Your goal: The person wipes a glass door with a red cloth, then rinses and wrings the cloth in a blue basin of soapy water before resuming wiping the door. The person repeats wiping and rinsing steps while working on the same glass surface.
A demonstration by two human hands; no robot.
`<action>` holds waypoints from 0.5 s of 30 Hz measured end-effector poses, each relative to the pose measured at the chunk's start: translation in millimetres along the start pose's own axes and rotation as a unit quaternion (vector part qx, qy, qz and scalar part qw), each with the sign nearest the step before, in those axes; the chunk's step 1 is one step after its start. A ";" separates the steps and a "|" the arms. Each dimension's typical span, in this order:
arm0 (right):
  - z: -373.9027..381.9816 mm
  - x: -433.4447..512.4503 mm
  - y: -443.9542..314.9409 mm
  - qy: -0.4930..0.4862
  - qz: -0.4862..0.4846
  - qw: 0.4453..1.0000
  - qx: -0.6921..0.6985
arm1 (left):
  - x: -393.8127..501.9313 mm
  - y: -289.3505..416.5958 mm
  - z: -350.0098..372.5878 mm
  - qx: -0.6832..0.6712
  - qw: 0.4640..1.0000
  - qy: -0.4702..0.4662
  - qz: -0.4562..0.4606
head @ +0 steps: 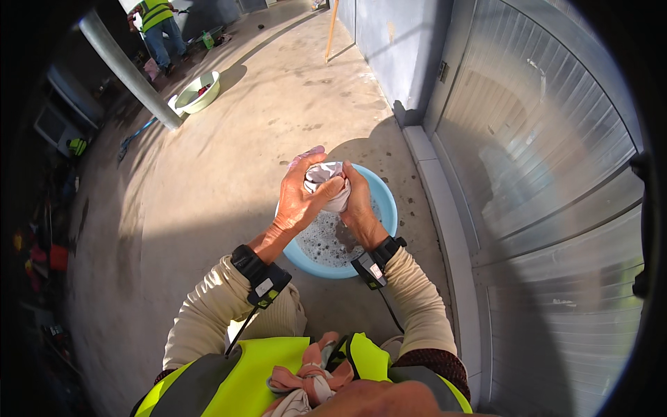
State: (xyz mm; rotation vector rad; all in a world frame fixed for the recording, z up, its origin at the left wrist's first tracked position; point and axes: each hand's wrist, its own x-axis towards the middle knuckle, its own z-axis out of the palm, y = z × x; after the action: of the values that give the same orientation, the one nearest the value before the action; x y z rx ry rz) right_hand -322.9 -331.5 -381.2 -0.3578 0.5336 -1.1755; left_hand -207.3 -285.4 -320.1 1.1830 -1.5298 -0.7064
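Note:
My left hand (300, 195) and my right hand (358, 197) are closed around a bunched, wet-looking whitish cloth (336, 195), one hand on each side of it. A pinkish part shows beyond my left fingers; whether it belongs to the same cloth I cannot tell. Both hands are above a light blue plastic basin (388, 206) on the concrete floor. Sudsy, greyish water (325, 242) with bubbles lies in the basin. Each wrist wears a black strap with a small box and a cable.
A metal door (542, 156) with a tiled sill (448, 250) runs along the right. Upper left, a pale green basin (200, 101) holding something red stands near a round post (130, 70). Farther back is a person (159, 28) in a yellow vest. A wooden pole (331, 31) leans by the wall.

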 end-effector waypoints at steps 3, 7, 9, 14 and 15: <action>-10.5 7.6 -9.9 0.030 -0.142 0.986 -0.079 | 2.5 -1.7 -7.6 -0.102 0.983 0.010 -0.155; -17.1 3.4 -8.1 0.036 -0.234 0.955 -0.180 | 0.7 -3.0 -6.6 -0.148 0.934 -0.012 -0.326; -14.9 -3.0 -2.4 0.006 -0.271 0.934 -0.234 | -3.6 -4.8 -0.7 -0.168 0.919 -0.039 -0.355; -2.9 -13.8 5.0 -0.037 -0.328 0.889 -0.318 | 0.6 -14.1 0.3 -0.194 0.935 0.033 -0.293; 0.1 -14.0 6.5 -0.032 -0.325 0.895 -0.304 | 1.4 -15.8 0.5 -0.189 0.941 0.052 -0.275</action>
State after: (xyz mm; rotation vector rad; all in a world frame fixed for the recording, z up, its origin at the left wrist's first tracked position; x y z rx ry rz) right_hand -321.8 -316.0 -381.6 -1.1815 0.7506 -1.6128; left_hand -202.6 -292.2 -333.7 1.3274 -0.9117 -1.2250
